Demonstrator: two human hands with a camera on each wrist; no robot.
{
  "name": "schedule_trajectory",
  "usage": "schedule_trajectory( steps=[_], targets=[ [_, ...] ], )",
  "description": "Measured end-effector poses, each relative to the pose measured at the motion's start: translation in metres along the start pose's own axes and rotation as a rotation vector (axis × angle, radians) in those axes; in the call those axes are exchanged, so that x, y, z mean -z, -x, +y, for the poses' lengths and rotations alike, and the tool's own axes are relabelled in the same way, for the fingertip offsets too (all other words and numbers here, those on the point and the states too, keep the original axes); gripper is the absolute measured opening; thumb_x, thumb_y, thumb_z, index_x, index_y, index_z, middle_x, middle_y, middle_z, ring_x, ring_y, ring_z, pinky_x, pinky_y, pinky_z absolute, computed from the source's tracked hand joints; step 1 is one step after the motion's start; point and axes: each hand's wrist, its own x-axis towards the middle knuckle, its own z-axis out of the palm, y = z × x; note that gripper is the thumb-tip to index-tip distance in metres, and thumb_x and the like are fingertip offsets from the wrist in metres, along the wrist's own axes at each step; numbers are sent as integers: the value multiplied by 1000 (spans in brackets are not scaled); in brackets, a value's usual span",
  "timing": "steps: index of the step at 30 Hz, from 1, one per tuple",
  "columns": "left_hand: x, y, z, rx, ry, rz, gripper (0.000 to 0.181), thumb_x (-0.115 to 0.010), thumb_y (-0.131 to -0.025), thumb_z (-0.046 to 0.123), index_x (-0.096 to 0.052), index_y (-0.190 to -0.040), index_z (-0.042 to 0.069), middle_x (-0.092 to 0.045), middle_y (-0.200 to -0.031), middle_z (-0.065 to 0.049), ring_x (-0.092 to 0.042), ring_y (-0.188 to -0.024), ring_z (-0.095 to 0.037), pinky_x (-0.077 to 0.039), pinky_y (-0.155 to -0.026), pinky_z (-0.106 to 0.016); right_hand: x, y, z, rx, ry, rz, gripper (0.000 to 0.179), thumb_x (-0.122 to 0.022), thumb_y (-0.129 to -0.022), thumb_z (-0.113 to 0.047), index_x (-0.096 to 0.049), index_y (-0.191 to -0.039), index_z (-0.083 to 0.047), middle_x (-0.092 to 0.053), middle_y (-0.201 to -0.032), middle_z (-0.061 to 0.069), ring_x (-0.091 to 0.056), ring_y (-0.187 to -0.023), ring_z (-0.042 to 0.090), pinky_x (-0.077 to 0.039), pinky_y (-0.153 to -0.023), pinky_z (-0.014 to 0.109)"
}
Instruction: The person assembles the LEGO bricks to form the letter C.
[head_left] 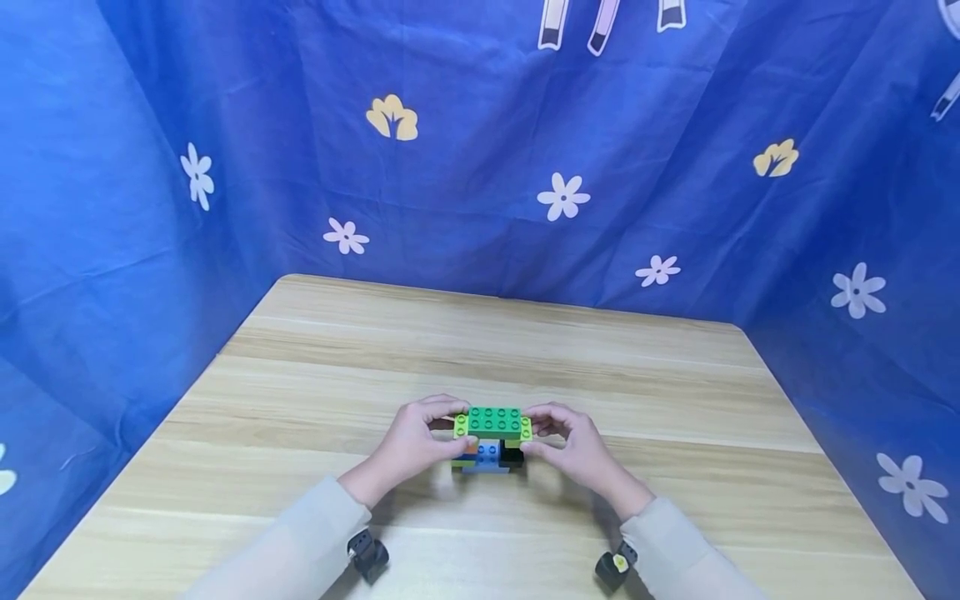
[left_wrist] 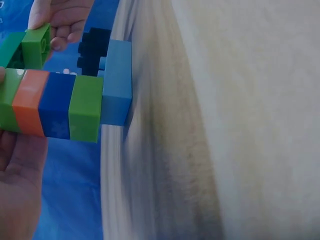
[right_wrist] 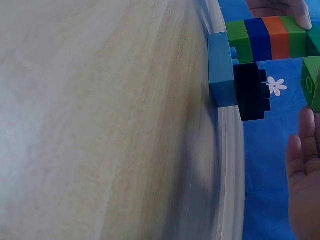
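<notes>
A green toy brick (head_left: 495,422) bridges two light green blocks at the top of a small build. My left hand (head_left: 414,433) grips its left end, with fingers and thumb at the light green block there. My right hand (head_left: 573,446) holds the right light green block (right_wrist: 310,80) between thumb and fingers. The left column runs down through an orange block (left_wrist: 31,102), a dark blue block (left_wrist: 56,105) and another light green block (left_wrist: 85,108) to a light blue base brick (left_wrist: 117,82). A black brick (right_wrist: 251,92) sits on the base's right end, apart from the block above it.
The build stands on a wood-grain table (head_left: 480,358). A blue curtain (head_left: 465,167) with flower prints hangs behind the table and along its sides. Each wrist wears a small black camera, the left camera (head_left: 367,556) and the right camera (head_left: 615,567).
</notes>
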Motion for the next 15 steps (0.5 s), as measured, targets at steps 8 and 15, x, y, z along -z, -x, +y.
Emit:
schedule_trajectory(
  steps=[8,15],
  targets=[
    [2,3,-7,-38,90,-23,49,-82,-74,11,-63,-117,-3,-61,-113,-14,-62,-98,-34,-52,-86,-31,1,1,8,20,-5,-11,42,-78,-77,-11,-63,-115,-3,-64,-101,5,-61,-89,16,-52,-84,31],
    [11,8,-16,-16,-3,-103,62,-83,-72,16,-58,-127,2,-61,-116,-11,-61,-100,-26,-52,-86,-33,2,2,8,9,-9,-19,42,-78,-78,-11,-63,-116,-4,-64,-101,5,-61,-89,17,-52,-84,33]
  ],
)
